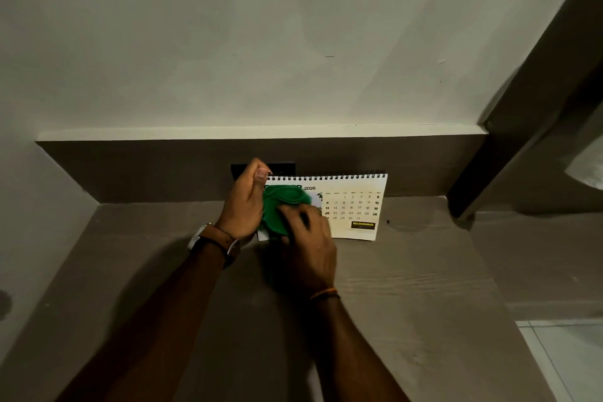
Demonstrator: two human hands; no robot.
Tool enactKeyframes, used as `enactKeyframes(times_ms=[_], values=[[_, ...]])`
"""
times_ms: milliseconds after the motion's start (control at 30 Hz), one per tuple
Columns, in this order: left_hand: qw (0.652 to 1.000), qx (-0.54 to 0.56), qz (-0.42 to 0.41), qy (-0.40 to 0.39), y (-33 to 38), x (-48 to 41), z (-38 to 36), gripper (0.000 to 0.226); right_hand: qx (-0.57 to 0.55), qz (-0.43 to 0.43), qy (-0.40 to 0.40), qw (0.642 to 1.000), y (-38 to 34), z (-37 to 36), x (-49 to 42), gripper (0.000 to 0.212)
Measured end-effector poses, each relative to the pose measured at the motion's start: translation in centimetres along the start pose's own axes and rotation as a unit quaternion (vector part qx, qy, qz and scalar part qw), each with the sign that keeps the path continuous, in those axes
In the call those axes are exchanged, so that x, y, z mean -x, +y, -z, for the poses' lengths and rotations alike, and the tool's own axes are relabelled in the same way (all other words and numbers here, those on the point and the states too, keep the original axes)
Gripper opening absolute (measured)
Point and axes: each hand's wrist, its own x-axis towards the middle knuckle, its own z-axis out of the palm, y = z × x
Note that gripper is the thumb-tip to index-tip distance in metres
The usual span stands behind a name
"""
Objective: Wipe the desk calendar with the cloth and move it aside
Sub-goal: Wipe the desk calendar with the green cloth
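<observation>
A white spiral-bound desk calendar [352, 206] marked 2026 stands upright on the brown desk [424, 271], close to the back panel. My left hand [244, 202] grips its top left corner, thumb on the spiral edge. My right hand [310, 248] presses a crumpled green cloth [277, 209] against the left half of the calendar's front page. The cloth and both hands hide that part of the page; the date grid on the right half stays visible.
A black wall plate [284, 167] sits on the back panel behind the calendar. A dark diagonal beam [522, 127] rises at the right. The desk's right edge drops to a pale tiled floor [567, 359]. A ledge [261, 133] tops the back panel.
</observation>
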Motion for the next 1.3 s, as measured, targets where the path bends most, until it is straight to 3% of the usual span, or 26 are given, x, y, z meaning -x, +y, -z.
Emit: enactKeyframes(times_ms=[67, 133, 200, 333, 433, 533, 667, 733, 833, 900, 1000, 1167, 1300], values=[[1.0, -0.003, -0.001, 0.002, 0.0, 0.0, 0.0, 0.026, -0.051, -0.087, 0.087, 0.991, 1.9, 1.3, -0.2, 0.055], [1.0, -0.003, -0.001, 0.003, 0.0, 0.1, -0.1, 0.025, -0.099, -0.213, 0.196, 0.952, 4.6, 3.0, -0.6, 0.052], [1.0, 0.0, -0.001, 0.003, -0.1, 0.2, -0.1, 0.025, -0.111, -0.289, 0.236, 0.921, 6.2, 4.1, -1.0, 0.047], [1.0, -0.003, 0.006, 0.001, -0.4, -0.3, -0.2, 0.026, -0.119, -0.224, 0.21, 0.944, 4.5, 2.9, -1.4, 0.045], [1.0, -0.005, -0.003, -0.004, -0.6, -0.6, -0.1, 0.027, -0.122, -0.126, 0.097, 0.98, 0.6, 0.2, -0.7, 0.046], [1.0, -0.006, -0.008, -0.021, -0.7, -0.8, -0.1, 0.03, -0.079, -0.051, -0.005, 0.996, -2.2, -2.0, 0.6, 0.031], [1.0, -0.007, -0.009, -0.022, -0.5, -0.9, -0.2, 0.029, -0.069, -0.031, -0.003, 0.997, -1.4, -1.3, 0.5, 0.031], [1.0, -0.004, -0.01, -0.014, -0.5, -0.9, -0.3, 0.028, -0.08, -0.057, 0.044, 0.994, 0.1, 0.2, 0.4, 0.043], [1.0, -0.004, 0.001, -0.009, -0.7, -0.8, -0.3, 0.028, -0.106, -0.197, 0.169, 0.96, 3.7, 2.6, 0.8, 0.045], [1.0, -0.006, 0.007, -0.007, -0.9, -0.7, -0.4, 0.029, -0.095, -0.288, 0.205, 0.931, 5.6, 3.6, 1.1, 0.045], [1.0, -0.008, 0.006, 0.006, -1.0, -0.8, -0.5, 0.03, -0.082, -0.304, 0.161, 0.935, 5.2, 3.2, 1.3, 0.043], [1.0, -0.012, 0.009, 0.019, -1.3, -1.1, -0.5, 0.027, -0.075, -0.216, 0.03, 0.973, 1.6, 1.4, 1.6, 0.041], [0.999, -0.019, 0.024, 0.03, -1.3, -1.1, -0.8, 0.028, -0.067, -0.224, 0.023, 0.972, 2.7, 2.6, 1.6, 0.04]])
